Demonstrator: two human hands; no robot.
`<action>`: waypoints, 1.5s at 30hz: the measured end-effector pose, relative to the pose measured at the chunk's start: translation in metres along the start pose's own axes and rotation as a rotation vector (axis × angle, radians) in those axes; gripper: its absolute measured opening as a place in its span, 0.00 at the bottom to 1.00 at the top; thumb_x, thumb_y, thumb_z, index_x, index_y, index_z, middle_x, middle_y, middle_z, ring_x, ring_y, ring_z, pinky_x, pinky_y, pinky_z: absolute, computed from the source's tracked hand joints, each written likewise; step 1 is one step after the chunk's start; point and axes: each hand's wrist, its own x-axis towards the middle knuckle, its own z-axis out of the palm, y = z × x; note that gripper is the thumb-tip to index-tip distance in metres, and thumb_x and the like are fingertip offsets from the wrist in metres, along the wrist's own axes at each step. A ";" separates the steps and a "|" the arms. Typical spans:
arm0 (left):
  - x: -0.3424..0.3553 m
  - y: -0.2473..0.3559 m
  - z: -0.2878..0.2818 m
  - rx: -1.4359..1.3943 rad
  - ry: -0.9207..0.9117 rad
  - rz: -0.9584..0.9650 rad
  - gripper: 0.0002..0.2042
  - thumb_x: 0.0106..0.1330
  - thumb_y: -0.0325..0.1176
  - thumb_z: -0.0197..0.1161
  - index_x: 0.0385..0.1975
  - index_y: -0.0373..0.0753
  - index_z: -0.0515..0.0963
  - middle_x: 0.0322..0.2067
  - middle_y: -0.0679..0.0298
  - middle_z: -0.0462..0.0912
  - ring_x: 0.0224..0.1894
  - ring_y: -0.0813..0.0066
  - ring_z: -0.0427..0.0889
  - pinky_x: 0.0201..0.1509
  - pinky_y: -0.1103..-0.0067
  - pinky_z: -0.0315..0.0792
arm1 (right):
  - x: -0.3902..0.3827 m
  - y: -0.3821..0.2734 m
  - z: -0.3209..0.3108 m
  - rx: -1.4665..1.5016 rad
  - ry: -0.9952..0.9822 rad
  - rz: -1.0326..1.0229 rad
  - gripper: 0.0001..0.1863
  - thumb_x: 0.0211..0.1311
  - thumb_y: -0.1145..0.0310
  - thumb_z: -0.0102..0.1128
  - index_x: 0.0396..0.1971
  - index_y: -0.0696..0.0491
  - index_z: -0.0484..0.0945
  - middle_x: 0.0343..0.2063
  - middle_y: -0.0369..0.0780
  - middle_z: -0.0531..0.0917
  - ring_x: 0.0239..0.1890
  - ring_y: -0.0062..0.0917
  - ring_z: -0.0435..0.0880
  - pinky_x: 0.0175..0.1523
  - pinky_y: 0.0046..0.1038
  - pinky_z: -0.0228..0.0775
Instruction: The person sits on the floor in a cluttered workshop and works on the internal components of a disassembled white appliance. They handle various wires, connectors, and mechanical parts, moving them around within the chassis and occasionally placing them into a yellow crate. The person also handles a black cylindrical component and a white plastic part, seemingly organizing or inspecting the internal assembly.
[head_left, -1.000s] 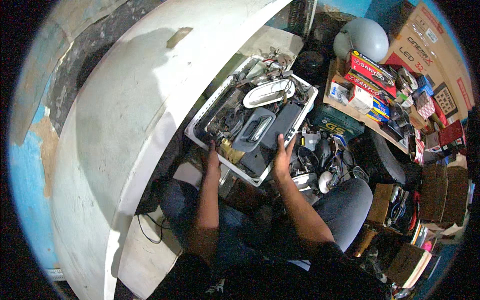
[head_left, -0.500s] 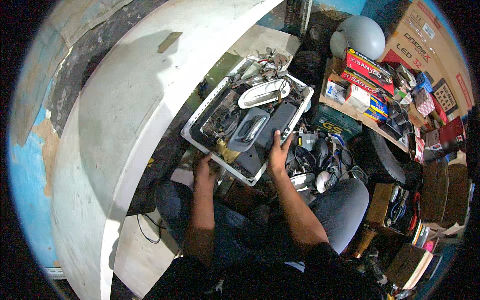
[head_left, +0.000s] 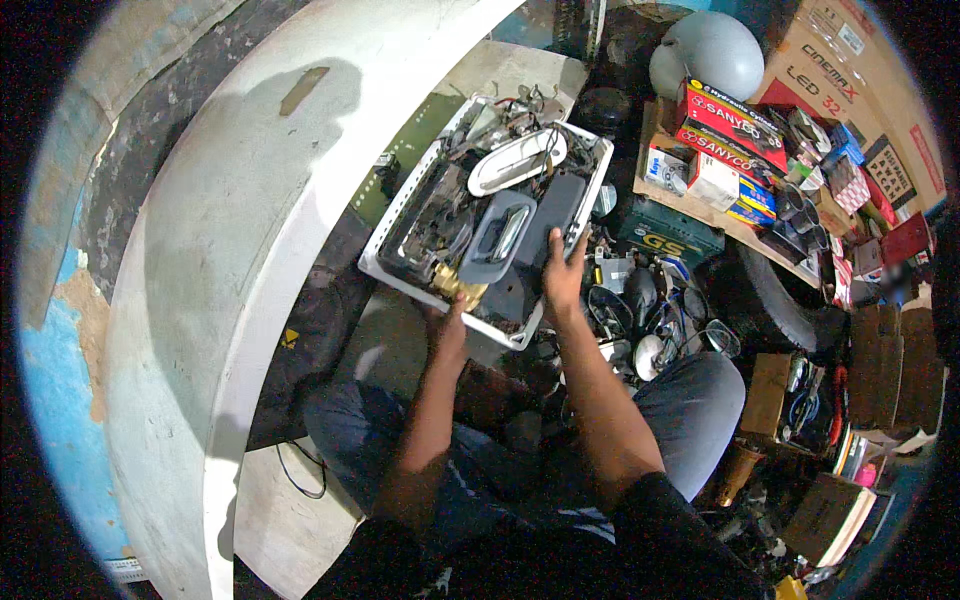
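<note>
I hold a white plastic basket (head_left: 395, 285) tilted in front of me, filled with used car parts. My left hand (head_left: 448, 330) is closed on its near rim, the thumb over the edge and the other fingers hidden below. My right hand (head_left: 563, 282) grips the right side, its fingers partly out of sight. Inside lie a grey door handle (head_left: 485, 268) with a shiny lever, a white door handle piece (head_left: 478, 180), a long dark grey panel (head_left: 562, 205) and a brass-coloured part (head_left: 450, 283). Smaller metal parts crowd the far end.
A large white curved panel (head_left: 250, 250) rises along my left. To the right are a heap of car mirrors (head_left: 645, 300), a dark green battery (head_left: 670, 235), a tyre (head_left: 770, 295) and a wooden shelf (head_left: 700, 210) loaded with boxes. A grey rounded object (head_left: 710, 55) sits behind.
My left hand has slid rightward along the basket's near rim, toward the brass-coloured part. The basket sits slightly farther up and left in view, with my right hand still on its side.
</note>
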 end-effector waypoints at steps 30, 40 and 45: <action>0.125 0.093 0.168 0.124 0.037 0.176 0.44 0.67 0.28 0.65 0.75 0.33 0.40 0.72 0.46 0.53 0.73 0.55 0.57 0.76 0.68 0.51 | 0.210 0.008 0.026 -0.048 0.099 -0.083 0.41 0.68 0.54 0.65 0.70 0.61 0.57 0.63 0.52 0.73 0.64 0.41 0.72 0.69 0.36 0.60; 0.181 0.111 0.137 -0.119 -0.011 0.016 0.32 0.71 0.38 0.62 0.71 0.52 0.55 0.56 0.63 0.74 0.52 0.65 0.78 0.57 0.65 0.72 | 0.201 0.020 0.077 -0.097 0.235 -0.188 0.50 0.65 0.60 0.66 0.70 0.73 0.43 0.68 0.64 0.59 0.71 0.50 0.61 0.76 0.37 0.49; 0.210 0.106 0.131 -0.204 -0.102 -0.035 0.24 0.71 0.44 0.62 0.64 0.45 0.67 0.53 0.64 0.78 0.52 0.70 0.79 0.56 0.69 0.73 | 0.216 0.027 0.093 -0.094 0.275 -0.328 0.51 0.63 0.60 0.67 0.70 0.74 0.44 0.67 0.66 0.60 0.72 0.52 0.60 0.76 0.37 0.48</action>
